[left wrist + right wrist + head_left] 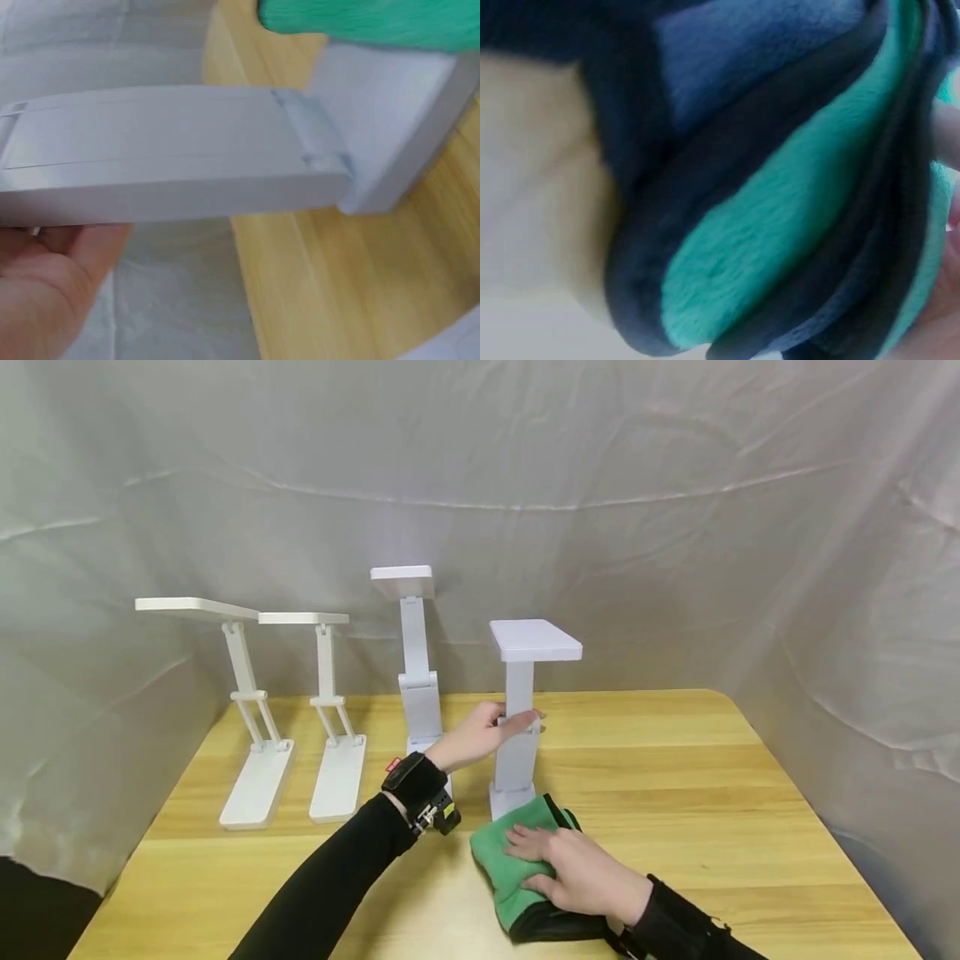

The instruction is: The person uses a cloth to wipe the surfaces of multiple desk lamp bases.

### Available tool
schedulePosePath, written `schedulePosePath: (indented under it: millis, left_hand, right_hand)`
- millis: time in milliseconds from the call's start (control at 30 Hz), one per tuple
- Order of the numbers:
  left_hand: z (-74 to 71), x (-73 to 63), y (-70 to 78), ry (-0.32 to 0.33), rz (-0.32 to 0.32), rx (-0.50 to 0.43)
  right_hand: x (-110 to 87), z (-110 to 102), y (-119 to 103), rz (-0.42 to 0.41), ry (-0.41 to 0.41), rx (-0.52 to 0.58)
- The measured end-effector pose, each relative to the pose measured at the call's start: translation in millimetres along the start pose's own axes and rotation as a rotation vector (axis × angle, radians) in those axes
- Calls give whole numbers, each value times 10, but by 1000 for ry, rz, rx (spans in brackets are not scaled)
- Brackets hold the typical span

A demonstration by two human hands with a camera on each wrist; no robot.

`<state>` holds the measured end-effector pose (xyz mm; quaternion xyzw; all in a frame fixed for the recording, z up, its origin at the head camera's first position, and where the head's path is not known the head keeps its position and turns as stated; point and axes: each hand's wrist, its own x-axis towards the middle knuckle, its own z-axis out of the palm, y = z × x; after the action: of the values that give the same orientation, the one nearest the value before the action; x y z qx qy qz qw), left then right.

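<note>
A white folding desk lamp [517,760] stands in front of me with its flat head tilted over. My left hand [483,735] grips its arm near the middle joint, thumb across the front; the left wrist view has that hand [52,277] at the lamp's arm [172,142]. A folded green cloth [510,860] with black edging covers the front of the lamp's base. On top of the cloth my right hand [585,868] lies with fingers extended, pressing it. Close up in the right wrist view, the cloth [765,225] shows several folded layers.
To the left stand three more white desk lamps: one behind my left wrist [416,643], one further left [337,777], and one at the far left [258,785]. They stand on a wooden table [720,777]. A grey sheet [637,552] hangs behind and at the sides.
</note>
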<state>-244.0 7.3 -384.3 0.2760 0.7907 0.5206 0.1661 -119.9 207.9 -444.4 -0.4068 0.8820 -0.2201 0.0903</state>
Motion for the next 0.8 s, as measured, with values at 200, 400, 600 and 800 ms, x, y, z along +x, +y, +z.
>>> schedulePosePath:
  millis: [200,400,600,800]
  left_hand:
    - [2,40,-5,6,56,45]
    - [-3,49,-39,12,91,59]
    - [-3,28,-56,4,75,95]
    - [6,46,-82,21,85,79]
  right_hand:
    - [267,-34,128,87,14,-48]
    - [144,12,99,33,23,-35]
    - [-56,52,37,-63,32,7]
    - [236,-28,161,44,52,-29]
